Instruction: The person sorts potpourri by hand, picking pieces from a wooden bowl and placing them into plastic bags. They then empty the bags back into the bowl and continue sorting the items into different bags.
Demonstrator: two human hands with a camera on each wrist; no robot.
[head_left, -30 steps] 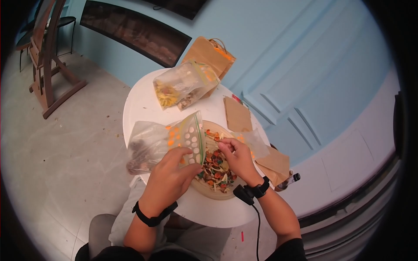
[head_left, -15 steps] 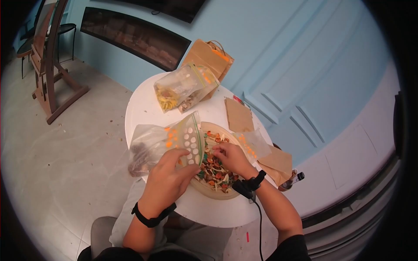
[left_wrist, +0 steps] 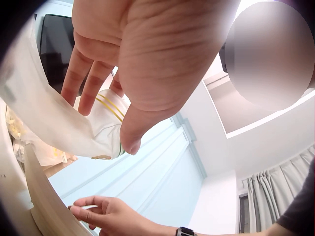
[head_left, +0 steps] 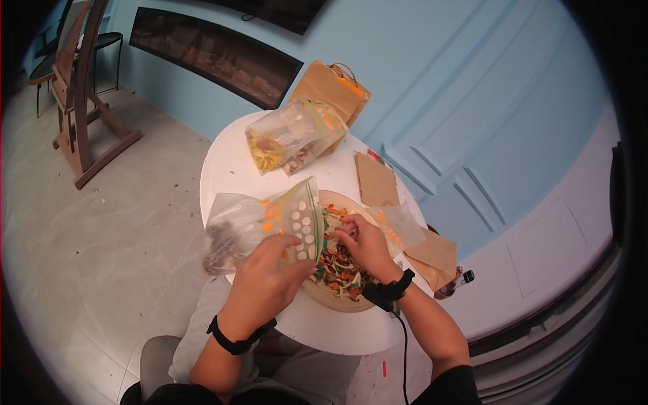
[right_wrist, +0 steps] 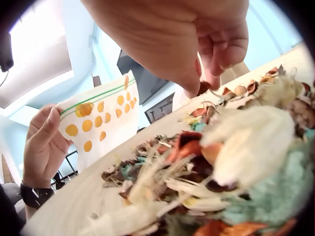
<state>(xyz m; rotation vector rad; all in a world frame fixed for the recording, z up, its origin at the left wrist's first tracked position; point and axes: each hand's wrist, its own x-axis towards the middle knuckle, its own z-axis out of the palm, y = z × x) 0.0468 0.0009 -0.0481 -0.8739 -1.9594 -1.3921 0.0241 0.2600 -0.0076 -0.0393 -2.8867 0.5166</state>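
Observation:
My left hand [head_left: 263, 277] grips the rim of a clear zip bag [head_left: 233, 214] with orange and white dots, thumb on the near side and fingers behind. The bag leans at the left of a round wooden tray [head_left: 345, 308], its mouth turned toward the tray, with dark brown contents at its bottom. Over the tray's far part, my right hand [head_left: 371, 253] pinches a small dark red-brown dried piece [right_wrist: 203, 88] between thumb and fingers. Below it is spread dried potpourri [head_left: 345, 273] of orange, green, cream and brown bits.
At the back of the round white table [head_left: 226, 155] are filled zip bags [head_left: 280, 135] and a brown paper bag [head_left: 320, 84]. Folded brown paper [head_left: 376, 181], a flat plastic bag [head_left: 398, 226] and more brown paper [head_left: 432, 258] lie at the right. An easel [head_left: 81, 121] stands on the floor.
My right hand has shifted slightly over the potpourri, its fingers first drawing nearer the bag, then moving back to the right. The left hand keeps its hold on the bag. The head view has shifted slightly.

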